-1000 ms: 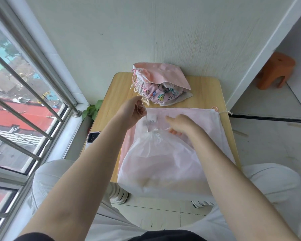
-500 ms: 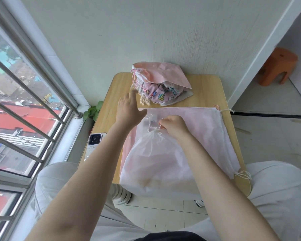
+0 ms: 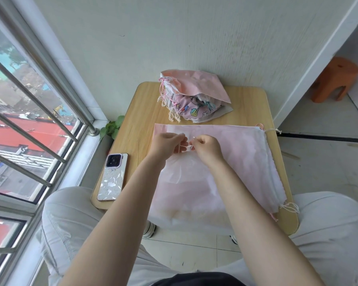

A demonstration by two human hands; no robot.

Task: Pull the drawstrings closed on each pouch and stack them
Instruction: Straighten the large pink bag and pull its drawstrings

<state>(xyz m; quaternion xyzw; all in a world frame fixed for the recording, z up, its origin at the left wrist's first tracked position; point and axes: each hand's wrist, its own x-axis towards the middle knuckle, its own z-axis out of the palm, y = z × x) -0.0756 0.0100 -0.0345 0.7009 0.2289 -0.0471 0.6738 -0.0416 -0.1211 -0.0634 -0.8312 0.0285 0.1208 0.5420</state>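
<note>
Partway through, I'd say: a pile of cinched pouches (image 3: pixel 191 96) already sits at the far side of the table (image 3: pixel 141 120). Both hands, left (image 3: pixel 167 144) and right (image 3: pixel 207 146), pinch the white drawstring (image 3: pixel 186 147) of a sheer pouch (image 3: pixel 190 182). It's lying on flat pink pouches (image 3: pixel 242 145), still open.

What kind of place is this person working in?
Probably an enclosed balcony or window nook in a flat, high up. A barred window looks down on rooftops, a small wooden table stands against the wall, and an orange stool sits on the tiled floor.
</note>
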